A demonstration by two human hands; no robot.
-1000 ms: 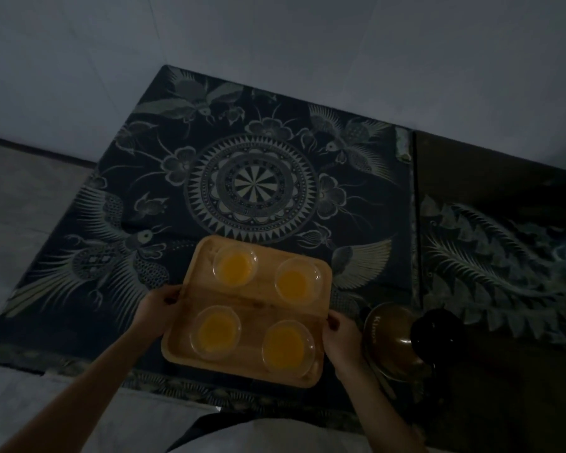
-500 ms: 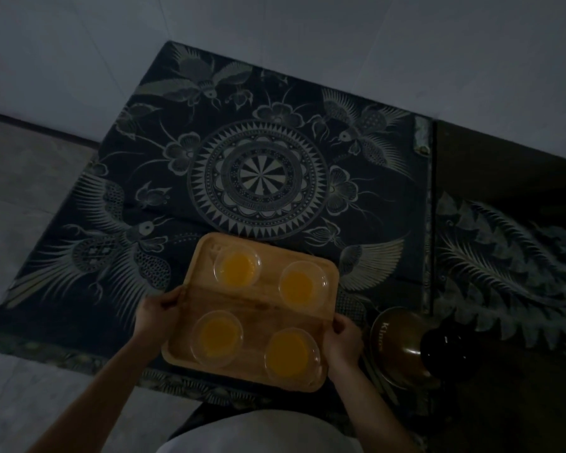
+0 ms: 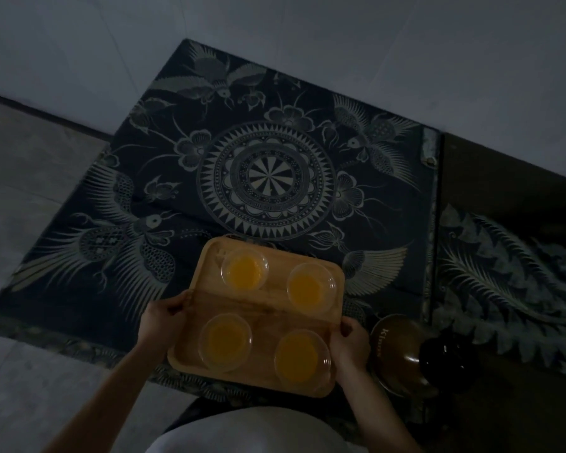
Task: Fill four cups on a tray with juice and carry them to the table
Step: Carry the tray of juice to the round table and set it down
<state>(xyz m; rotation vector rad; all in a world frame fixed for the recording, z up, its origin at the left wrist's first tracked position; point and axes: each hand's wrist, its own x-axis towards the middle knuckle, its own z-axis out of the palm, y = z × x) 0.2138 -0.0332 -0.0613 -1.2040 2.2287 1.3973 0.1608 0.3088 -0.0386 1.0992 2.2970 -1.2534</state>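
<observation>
Fingers of both hands are pinching the tray (image 3: 265, 308) by its short sides: my left hand (image 3: 164, 317) is curling over the left rim with the thumb on top, and my right hand (image 3: 348, 346) is clamping the right rim near its near corner. I am holding the tray over the near edge of the patterned bench (image 3: 268, 178); whether it is touching the cloth I cannot tell. Four cups (image 3: 245, 269) are standing on it, two far and two near, each showing orange juice.

Risk as I am judging it: the cups are loose on smooth wood, so any tilt between my two grips could be sliding them or slopping juice over their rims. My right grip is sitting nearer my body than my left, which may be tipping one corner. A dark jug (image 3: 402, 351) is lying just beside my right wrist, and I could be knocking it.
</observation>
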